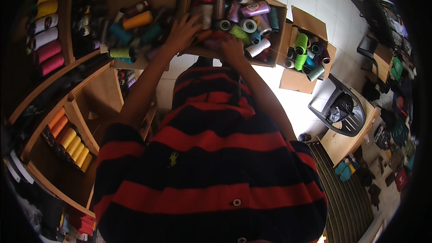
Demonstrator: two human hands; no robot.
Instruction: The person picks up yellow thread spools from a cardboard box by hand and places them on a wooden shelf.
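Observation:
A large cardboard box (280, 36) full of thread spools stands in front of me. My left hand (183, 32) is over its left edge, palm down with the fingers spread, next to a pale grey spool (205, 15). My right hand (232, 48) reaches into the near side of the box, beside a lime-green spool (240, 33) and a dark reddish spool (213, 42). Its fingertips are blurred and partly hidden, so I cannot tell whether they grip anything. A white spool (258, 48) lies to the right of this hand, and a lilac spool (255, 9) is further back.
Left of the box, an open carton (166, 1) holds more spools, including an orange one (137, 20). A smaller carton (310, 18) with green spools stands on the tiled floor at right. Wooden shelves (67, 31) with spools line my left; a dark plastic chair (355, 119) is at right.

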